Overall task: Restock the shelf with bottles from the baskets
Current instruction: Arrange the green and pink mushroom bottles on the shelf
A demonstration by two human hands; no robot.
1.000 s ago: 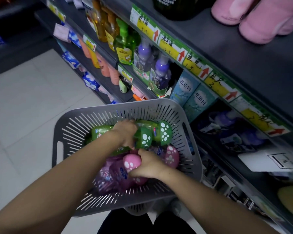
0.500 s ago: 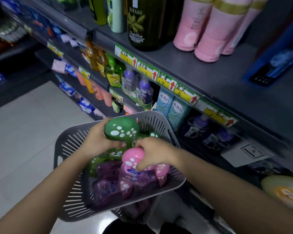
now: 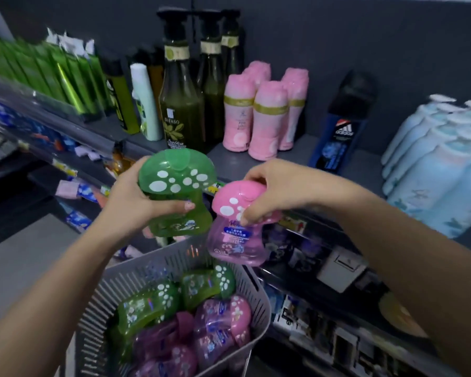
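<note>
Grey shelf (image 3: 365, 164): the top board runs across the far side. It carries dark pump bottles (image 3: 182, 104) at far left, tall pink bottles (image 3: 267, 118) in the middle and pale blue bottles (image 3: 433, 159) at far right. There is bare board in front of the pink ones.
Basket (image 3: 114, 295): slotted grey plastic, near and low, just below both hands.
Heap of bottles (image 3: 191, 317): green and pink-purple ones lie on their sides inside the basket.
Green bottle (image 3: 174, 191): held upright above the far rim of the basket, left of the pink one. Its spotted mushroom cap is level with the shelf edge.
Pink bottle (image 3: 234, 235): hangs upright just right of the green one and a little lower, clear of the basket.
Left hand (image 3: 131, 200): wrapped round the green bottle's neck just under the cap, with the thumb across the front.
Right hand (image 3: 280, 186): fingers clamped over the pink cap from above, so the body dangles free.
Handling: both look like small, stiff plastic bottles full of liquid, light enough for one hand each. The smooth walls could slip.
Best hold: I'd take the narrow neck, where the wide cap stops a slide. Carrying by the cap alone risks it popping or twisting.
</note>
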